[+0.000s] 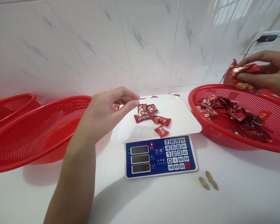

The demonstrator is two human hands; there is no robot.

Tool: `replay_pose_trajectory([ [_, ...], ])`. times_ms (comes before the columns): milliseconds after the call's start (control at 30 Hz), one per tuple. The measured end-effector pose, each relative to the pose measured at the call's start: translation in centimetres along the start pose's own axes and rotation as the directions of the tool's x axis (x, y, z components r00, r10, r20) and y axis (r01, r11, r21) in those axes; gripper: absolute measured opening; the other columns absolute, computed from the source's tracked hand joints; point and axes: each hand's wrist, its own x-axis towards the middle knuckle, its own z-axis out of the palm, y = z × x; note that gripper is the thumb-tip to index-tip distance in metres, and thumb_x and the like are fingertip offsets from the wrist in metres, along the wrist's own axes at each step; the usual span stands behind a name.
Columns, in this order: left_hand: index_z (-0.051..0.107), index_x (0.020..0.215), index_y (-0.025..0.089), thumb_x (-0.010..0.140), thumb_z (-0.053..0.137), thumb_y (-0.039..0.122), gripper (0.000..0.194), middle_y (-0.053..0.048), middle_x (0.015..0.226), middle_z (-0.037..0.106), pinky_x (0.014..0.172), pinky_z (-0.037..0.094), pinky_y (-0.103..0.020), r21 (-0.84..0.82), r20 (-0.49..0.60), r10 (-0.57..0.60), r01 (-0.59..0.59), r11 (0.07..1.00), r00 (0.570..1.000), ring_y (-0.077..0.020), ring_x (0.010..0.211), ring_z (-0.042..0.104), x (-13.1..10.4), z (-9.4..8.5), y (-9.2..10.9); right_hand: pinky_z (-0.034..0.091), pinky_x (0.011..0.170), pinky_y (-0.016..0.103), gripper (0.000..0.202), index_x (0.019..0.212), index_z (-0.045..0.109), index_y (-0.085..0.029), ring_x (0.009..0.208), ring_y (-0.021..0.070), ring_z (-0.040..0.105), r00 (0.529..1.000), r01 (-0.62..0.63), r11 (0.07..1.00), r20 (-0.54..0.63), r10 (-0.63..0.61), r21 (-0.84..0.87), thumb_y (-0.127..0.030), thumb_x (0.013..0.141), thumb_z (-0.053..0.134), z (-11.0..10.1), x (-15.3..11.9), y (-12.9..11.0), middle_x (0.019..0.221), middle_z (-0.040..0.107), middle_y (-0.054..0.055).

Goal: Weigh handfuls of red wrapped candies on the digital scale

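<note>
On the white tray (182, 119) of a blue digital scale (160, 161) lie several small red candy packets (161, 120). Above the tray's left side is my left hand (113, 107), thumb and fingers apart and seemingly holding nothing. A bit of red wrapper shows through the gap under its fingers. At the upper right my right hand (268, 70) is closed on a bunch of red candy packets (239, 76), one with a gold pattern. It is over the rim of a red perforated basket (214, 137) that contains many similar packets.
Two red baskets (35, 137) stand at the left. Two unshelled peanuts (212, 180) lie on the white table (154, 202) by the scale's right corner. A tiled wall (151, 46) rises behind, with a power strip (267, 40) at the right.
</note>
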Motion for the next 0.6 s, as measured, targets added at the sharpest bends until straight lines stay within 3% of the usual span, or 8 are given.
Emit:
replay_pose_trajectory([
  [100,0.073,0.111,0.028,0.089,0.070,0.044,0.027,-0.003,0.109,0.077,0.076,0.058,-0.030,-0.203,0.063,-0.026,0.039,0.978,0.998,-0.0221,0.097,0.072,-0.2,1.4,0.7,0.046,0.061,0.031,0.025,0.111,0.068,-0.025,0.062,0.0105,0.061,0.972,0.037,0.957,0.210,-0.100,0.286,-0.031,0.087,0.073,3.7,-3.1,-3.2,0.073,0.070,0.000],
  [200,0.068,0.124,0.026,0.088,0.073,0.042,0.040,-0.005,0.116,0.076,0.079,0.061,-0.031,-0.415,0.159,0.017,0.052,0.908,0.987,-0.0223,0.101,0.073,-0.4,2.8,1.2,0.051,0.062,0.031,0.023,0.110,0.063,-0.026,0.066,0.0144,0.065,0.811,0.014,0.859,0.497,-0.309,0.512,-0.036,0.090,0.069,7.6,-5.4,-5.3,0.074,0.069,-0.002],
  [267,0.071,0.114,0.024,0.087,0.073,0.032,0.028,-0.004,0.107,0.077,0.081,0.062,-0.031,-0.439,0.123,0.035,0.022,0.898,0.992,-0.0212,0.097,0.074,-0.3,3.3,1.1,0.057,0.072,0.035,0.024,0.114,0.061,-0.027,0.081,0.0180,0.070,0.711,0.020,0.830,0.576,-0.404,0.557,-0.036,0.092,0.066,9.0,-5.8,-5.9,0.093,0.073,0.001],
  [300,0.072,0.105,0.023,0.086,0.073,0.028,0.019,-0.003,0.101,0.077,0.081,0.061,-0.032,-0.418,0.081,0.032,0.004,0.909,0.996,-0.0206,0.094,0.074,-0.2,3.5,1.0,0.057,0.078,0.038,0.028,0.118,0.060,-0.027,0.090,0.0200,0.071,0.694,0.043,0.834,0.584,-0.420,0.549,-0.036,0.092,0.066,9.1,-5.6,-5.7,0.105,0.073,0.003],
  [367,0.071,0.090,0.023,0.085,0.072,0.023,0.005,-0.002,0.091,0.077,0.077,0.060,-0.032,-0.321,0.005,0.013,-0.011,0.947,1.000,-0.0197,0.085,0.073,0.2,3.5,0.3,0.056,0.088,0.044,0.039,0.125,0.059,-0.029,0.103,0.0244,0.069,0.758,0.103,0.894,0.547,-0.354,0.436,-0.036,0.088,0.069,8.4,-4.3,-4.5,0.123,0.069,0.006],
  [467,0.070,0.085,0.024,0.085,0.070,0.023,0.001,-0.002,0.091,0.077,0.072,0.056,-0.032,-0.067,0.026,-0.045,0.047,0.997,0.999,-0.0206,0.081,0.071,0.8,3.0,-1.1,0.052,0.096,0.049,0.043,0.129,0.059,-0.028,0.112,0.0296,0.066,0.904,0.120,0.993,0.412,-0.114,0.011,-0.035,0.088,0.067,6.3,-1.2,-0.3,0.127,0.068,0.011],
  [533,0.071,0.087,0.025,0.085,0.070,0.027,0.003,-0.003,0.096,0.077,0.071,0.053,-0.034,0.080,0.033,-0.095,0.092,0.993,0.995,-0.0224,0.084,0.070,1.0,2.3,-1.7,0.049,0.100,0.047,0.038,0.127,0.062,-0.020,0.117,0.0314,0.064,0.917,0.117,0.946,0.398,0.014,-0.301,-0.036,0.092,0.060,5.3,0.7,3.2,0.129,0.068,0.015],
  [600,0.071,0.087,0.026,0.086,0.069,0.031,0.006,-0.002,0.095,0.077,0.070,0.051,-0.034,0.129,-0.040,-0.129,0.133,0.983,0.991,-0.0222,0.082,0.069,0.9,1.3,-1.7,0.049,0.101,0.043,0.049,0.136,0.061,-0.019,0.122,0.0331,0.064,0.891,0.148,0.831,0.438,0.124,-0.537,-0.040,0.092,0.062,4.9,1.8,6.5,0.136,0.065,0.016],
])
